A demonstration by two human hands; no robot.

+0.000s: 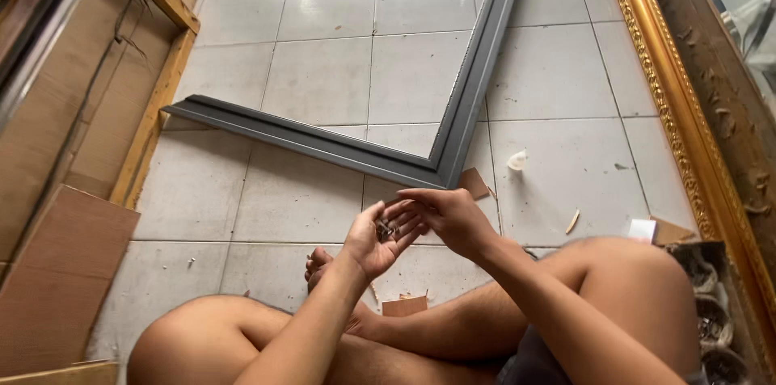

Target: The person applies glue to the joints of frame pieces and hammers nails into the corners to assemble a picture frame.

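I sit cross-legged on a white tiled floor. My left hand [373,241] is cupped palm up and holds a small pile of dark metal bits [385,231], perhaps screws or nails. My right hand [447,215] reaches over it, fingertips touching the pile. Just beyond my hands lies the joined corner of a grey picture frame [443,167], its two mouldings running off to the left and up toward the far side.
A large ornate gold frame [675,118] leans along the right. Brown boards and a wooden-edged panel [153,110] stand at the left. Cardboard scraps [474,183] and chips lie on the tiles. A box of small parts [711,312] sits by my right knee.
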